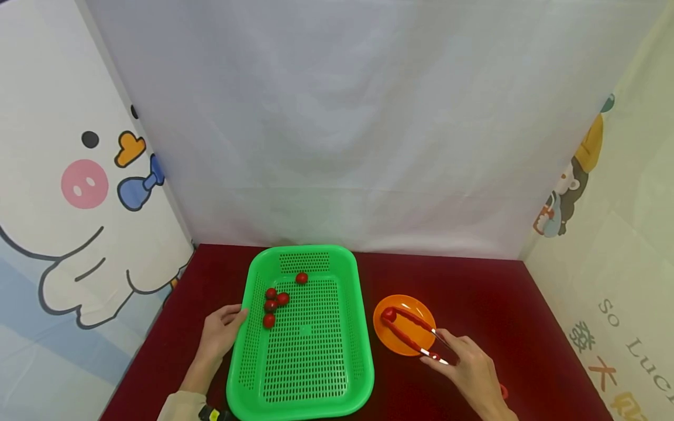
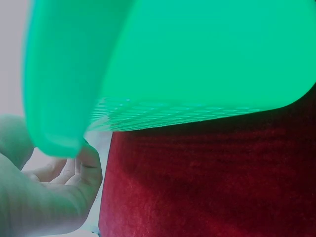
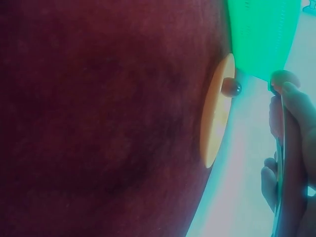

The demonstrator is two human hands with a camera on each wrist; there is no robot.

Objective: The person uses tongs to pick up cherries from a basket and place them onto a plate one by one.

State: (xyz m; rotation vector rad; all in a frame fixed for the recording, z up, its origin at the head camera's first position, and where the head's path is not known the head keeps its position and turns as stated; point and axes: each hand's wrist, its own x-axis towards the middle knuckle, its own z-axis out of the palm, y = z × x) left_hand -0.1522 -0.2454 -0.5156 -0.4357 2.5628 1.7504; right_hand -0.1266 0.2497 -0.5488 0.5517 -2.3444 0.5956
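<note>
A green plastic basket (image 1: 302, 356) with a perforated bottom has its left rim gripped by my left hand (image 1: 218, 333). The left wrist view shows the fingers (image 2: 89, 170) curled at that rim. Several small red tomatoes (image 1: 270, 306) lie in the basket's left part, and another tomato (image 1: 302, 278) lies near its far end. My right hand (image 1: 471, 371) holds tongs (image 1: 405, 338) with red arms, thumb on one side and fingers on the other. The tongs' tips are on either side of a single tomato (image 1: 388, 314) on the orange plate (image 1: 405, 351).
The table (image 1: 453, 275) has a dark red cloth. White curtains (image 1: 337, 146) stand behind it and cartoon-printed cloths (image 1: 84, 263) at the sides. Beyond my right wrist, a red end (image 1: 504, 391) of something peeks out.
</note>
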